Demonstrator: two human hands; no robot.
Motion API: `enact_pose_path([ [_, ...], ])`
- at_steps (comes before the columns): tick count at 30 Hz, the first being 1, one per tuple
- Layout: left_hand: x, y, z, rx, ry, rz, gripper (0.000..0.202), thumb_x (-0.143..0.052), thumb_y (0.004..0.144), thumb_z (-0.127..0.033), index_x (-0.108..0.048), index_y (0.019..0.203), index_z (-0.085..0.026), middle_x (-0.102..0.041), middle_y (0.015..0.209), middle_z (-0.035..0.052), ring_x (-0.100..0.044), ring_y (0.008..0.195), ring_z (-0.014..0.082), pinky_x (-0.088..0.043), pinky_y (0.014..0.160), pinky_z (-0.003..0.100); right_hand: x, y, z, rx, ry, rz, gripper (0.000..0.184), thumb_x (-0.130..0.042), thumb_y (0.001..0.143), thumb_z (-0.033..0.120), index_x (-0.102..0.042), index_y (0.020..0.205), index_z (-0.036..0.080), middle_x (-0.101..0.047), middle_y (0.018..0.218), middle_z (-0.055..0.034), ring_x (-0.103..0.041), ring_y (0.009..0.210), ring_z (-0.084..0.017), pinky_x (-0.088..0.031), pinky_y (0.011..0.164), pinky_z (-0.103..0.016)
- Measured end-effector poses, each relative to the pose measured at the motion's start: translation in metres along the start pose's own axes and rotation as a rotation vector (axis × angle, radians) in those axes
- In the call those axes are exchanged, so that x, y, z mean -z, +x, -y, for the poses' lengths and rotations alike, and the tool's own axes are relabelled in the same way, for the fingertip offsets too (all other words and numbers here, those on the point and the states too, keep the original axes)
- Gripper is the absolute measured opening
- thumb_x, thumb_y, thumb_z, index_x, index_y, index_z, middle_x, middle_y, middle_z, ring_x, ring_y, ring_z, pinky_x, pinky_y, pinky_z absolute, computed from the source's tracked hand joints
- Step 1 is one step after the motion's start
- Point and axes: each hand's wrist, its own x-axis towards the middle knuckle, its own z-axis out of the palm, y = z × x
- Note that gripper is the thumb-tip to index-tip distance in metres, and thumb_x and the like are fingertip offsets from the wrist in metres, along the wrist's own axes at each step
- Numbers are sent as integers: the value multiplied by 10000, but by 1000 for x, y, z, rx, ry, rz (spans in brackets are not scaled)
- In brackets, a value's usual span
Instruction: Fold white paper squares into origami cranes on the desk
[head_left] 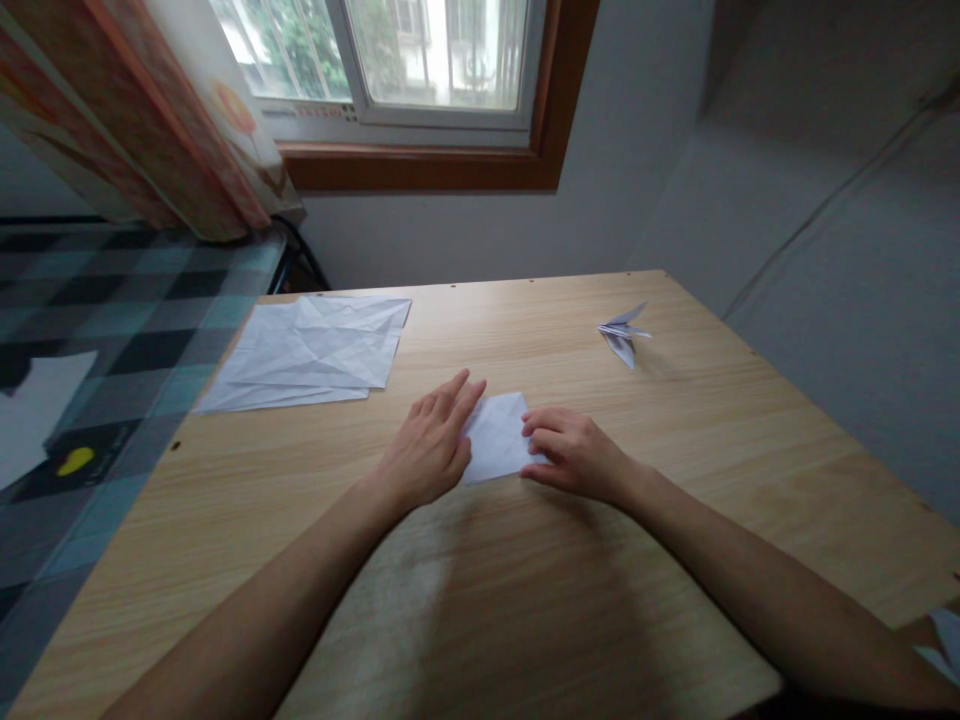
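A small folded white paper (495, 436) lies on the wooden table in front of me. My left hand (429, 440) rests over its left edge, palm down, with the fingers stretched out and nothing gripped. Bent fingers of my right hand (574, 450) hold the paper's right edge, the thumb at its near corner. Both hands cover the paper's sides, so only its middle and far edge show. Farther back on the right stands a folded paper figure (622, 332) with pointed, wing-like flaps, apart from both hands.
Creased white sheets (315, 345) lie stacked at the table's (480, 620) far left corner. Left of the table is a surface with a checked cloth (150, 300), bearing a white sheet (37, 415) and a dark item with a yellow spot (75, 462). A window and curtain are behind.
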Motion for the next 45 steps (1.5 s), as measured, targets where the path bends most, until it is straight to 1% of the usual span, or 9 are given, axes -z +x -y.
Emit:
enact_pose_path([
  [6, 2, 2, 1, -47, 48, 106, 519, -436, 857, -151, -586, 1352, -193, -507, 1505, 95, -407, 1405, 326, -337, 1141, 542, 5, 0, -4, 26, -42, 8, 289, -689, 877, 457, -594, 788, 199, -731, 981, -127, -697, 978, -264, -561, 850, -402],
  [13, 2, 2, 1, -55, 42, 88, 462, -460, 895, -199, -612, 1331, -188, -605, 1406, 94, -491, 1329, 304, -373, 1110, 523, 11, 2, -2, 92, -83, 15, 209, -616, 934, 387, -635, 873, 188, -747, 957, -111, -709, 963, -243, -542, 882, -406],
  [21, 5, 4, -2, -69, 54, 72, 426, -443, 986, -405, -615, 1302, -180, -634, 1342, 111, -519, 1277, 301, -393, 1071, 496, 14, 1, -2, 150, -207, -6, 126, -566, 918, 190, -685, 880, 189, -769, 958, -84, -701, 901, -215, -531, 845, -379],
  [26, 8, 4, -1, -77, 47, 76, 519, -430, 968, -549, -618, 1266, -168, -638, 1299, 129, -528, 1242, 312, -391, 1043, 492, 11, -2, -4, 23, -225, -19, 136, -570, 881, 116, -675, 824, 181, -756, 893, -89, -687, 829, -214, -535, 780, -358],
  [31, 9, 3, -1, -122, 27, 23, 660, -485, 875, -717, -614, 1226, -173, -657, 1213, 126, -563, 1155, 309, -412, 998, 484, 6, -5, -7, -137, -57, -162, 134, -553, 896, 104, -656, 904, 190, -751, 913, -81, -699, 836, -203, -553, 765, -327],
  [37, 7, 1, -1, -153, 139, -98, 215, -489, 945, -321, -642, 975, -173, -685, 961, 95, -598, 912, 247, -449, 842, 401, 4, 0, -3, -164, -21, -305, 108, -548, 919, 118, -593, 912, 216, -713, 876, -61, -675, 819, -197, -541, 745, -321],
  [40, 8, 1, -2, -189, 204, -169, 194, -476, 928, -249, -602, 796, -182, -636, 773, 66, -563, 743, 208, -424, 717, 357, 6, 2, 4, -152, -160, -476, 118, -583, 883, 114, -549, 886, 227, -663, 841, -53, -623, 801, -205, -516, 724, -333],
  [42, 8, 0, -3, -211, 230, -234, 200, -487, 919, -245, -580, 751, -184, -606, 716, 49, -539, 684, 187, -403, 670, 339, 8, 3, 11, -45, -242, -545, 138, -606, 862, 122, -530, 865, 236, -634, 800, -32, -586, 756, -198, -493, 697, -328],
  [45, 8, 0, -5, -227, 247, -306, 202, -499, 907, -241, -556, 721, -187, -585, 673, 31, -518, 634, 172, -386, 634, 326, 5, 7, 22, 183, -262, -410, 123, -594, 858, 117, -539, 855, 227, -642, 768, -24, -582, 732, -191, -487, 696, -324],
])
